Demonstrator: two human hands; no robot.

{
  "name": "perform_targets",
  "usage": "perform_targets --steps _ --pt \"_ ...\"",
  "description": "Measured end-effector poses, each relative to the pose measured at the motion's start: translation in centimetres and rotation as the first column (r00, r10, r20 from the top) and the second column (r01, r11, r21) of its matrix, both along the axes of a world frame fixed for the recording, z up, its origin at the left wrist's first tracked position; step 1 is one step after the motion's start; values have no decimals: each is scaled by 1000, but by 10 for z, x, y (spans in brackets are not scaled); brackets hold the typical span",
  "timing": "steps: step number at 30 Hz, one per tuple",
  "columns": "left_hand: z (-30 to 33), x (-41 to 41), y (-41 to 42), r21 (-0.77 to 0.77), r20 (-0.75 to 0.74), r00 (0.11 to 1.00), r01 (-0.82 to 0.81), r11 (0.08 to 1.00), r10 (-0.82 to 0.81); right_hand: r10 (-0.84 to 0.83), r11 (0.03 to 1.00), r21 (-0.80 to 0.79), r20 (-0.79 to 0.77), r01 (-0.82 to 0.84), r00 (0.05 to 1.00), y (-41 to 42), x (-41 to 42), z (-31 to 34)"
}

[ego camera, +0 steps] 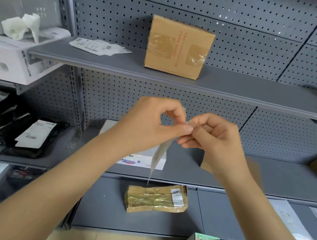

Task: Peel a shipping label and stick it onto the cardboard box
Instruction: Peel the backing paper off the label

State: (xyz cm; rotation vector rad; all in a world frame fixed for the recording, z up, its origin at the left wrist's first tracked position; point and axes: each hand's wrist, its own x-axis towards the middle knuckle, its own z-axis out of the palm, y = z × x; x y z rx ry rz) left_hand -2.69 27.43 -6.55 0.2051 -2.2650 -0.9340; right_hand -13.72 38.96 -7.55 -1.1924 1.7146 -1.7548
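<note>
Two hands: left hand (154, 122), right hand (215, 137) pinch one label (160, 154).

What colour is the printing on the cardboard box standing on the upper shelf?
Red, running in lines across the front of the cardboard box; the head view shows it.
</note>
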Motion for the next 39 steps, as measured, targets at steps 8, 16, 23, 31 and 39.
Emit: perform_targets --steps 8,16,23,31,39 --pt "-20 -14 -6 263 32 994 92 960 -104 -26 1000 -7 -23 26 999 3 -5 -13" --pt "-47 -29 -2 567 31 993 79 820 -117 -56 996 -61 72 60 996 9 -12 -38" --pt "-58 -36 -1 676 35 994 56 735 -107 -55 985 -136 327 104 943 15 -21 -58" --pt "-72 -44 -12 817 -10 998 45 574 -64 -33 954 -235 537 187 843 19 -35 -71" --pt "-81 -51 -19 908 -77 997 62 415 18 -52 919 -271 636 286 770 25 -45 -74"
